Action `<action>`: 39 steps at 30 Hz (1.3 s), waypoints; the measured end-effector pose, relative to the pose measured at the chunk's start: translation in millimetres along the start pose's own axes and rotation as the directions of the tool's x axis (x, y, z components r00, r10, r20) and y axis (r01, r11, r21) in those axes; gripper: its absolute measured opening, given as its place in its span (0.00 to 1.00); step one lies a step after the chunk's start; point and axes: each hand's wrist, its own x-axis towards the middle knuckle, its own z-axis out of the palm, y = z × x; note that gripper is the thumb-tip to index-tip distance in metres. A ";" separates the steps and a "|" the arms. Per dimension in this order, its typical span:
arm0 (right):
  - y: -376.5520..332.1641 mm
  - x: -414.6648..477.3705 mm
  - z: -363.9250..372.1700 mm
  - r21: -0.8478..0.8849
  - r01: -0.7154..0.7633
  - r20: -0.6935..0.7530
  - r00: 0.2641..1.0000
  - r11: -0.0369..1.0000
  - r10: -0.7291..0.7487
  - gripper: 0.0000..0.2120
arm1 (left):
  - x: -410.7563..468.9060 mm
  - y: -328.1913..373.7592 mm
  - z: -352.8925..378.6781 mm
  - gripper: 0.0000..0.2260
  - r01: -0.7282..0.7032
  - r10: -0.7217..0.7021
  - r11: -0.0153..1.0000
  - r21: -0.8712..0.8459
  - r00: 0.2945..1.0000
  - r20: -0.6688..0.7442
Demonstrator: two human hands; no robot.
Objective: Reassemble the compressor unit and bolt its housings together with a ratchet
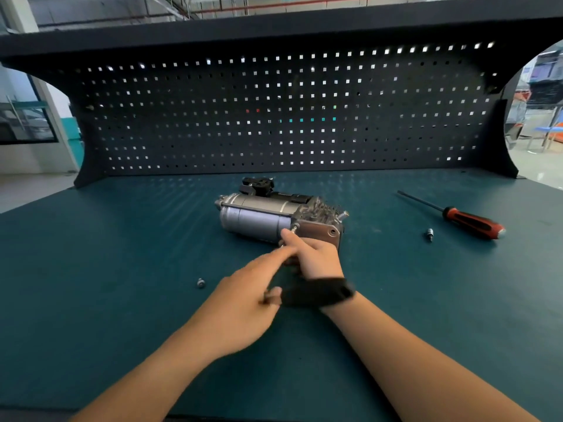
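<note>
The grey compressor unit (259,217) lies on its side on the green bench mat (122,269), with its motor cylinder to the left and a metal end housing (320,231) to the right. My right hand (316,257), wearing a black wrist band, is at the housing's near corner, where its thumb and fingertips pinch a small bolt (294,228). Its other fingers are hidden. My left hand (243,296) is motion-blurred just left of the right hand. Its forefinger is stretched toward the right hand and it holds nothing. Another bolt (345,214) sticks out of the housing's far corner.
A loose bolt (200,282) lies on the mat left of my hands. A small socket bit (429,234) and a red-and-black screwdriver (473,223) lie to the right. A black pegboard (274,117) walls off the back of the bench.
</note>
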 end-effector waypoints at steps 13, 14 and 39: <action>-4.6 -1.3 2.3 0.180 -0.188 0.102 0.980 0.965 0.172 0.11 | 4.6 4.3 7.5 0.04 0.052 -0.508 -0.402 -0.914 0.818 0.270; -4.0 -0.8 1.5 0.177 -0.196 0.105 0.978 0.965 0.180 0.11 | 5.4 4.8 8.5 0.05 0.084 -0.516 -0.320 -0.944 0.820 0.248; -2.5 -2.0 12.1 0.178 -0.196 0.069 0.980 0.964 0.186 0.14 | 2.1 -2.9 -8.9 0.08 -0.197 -0.175 0.741 -0.642 0.866 -0.468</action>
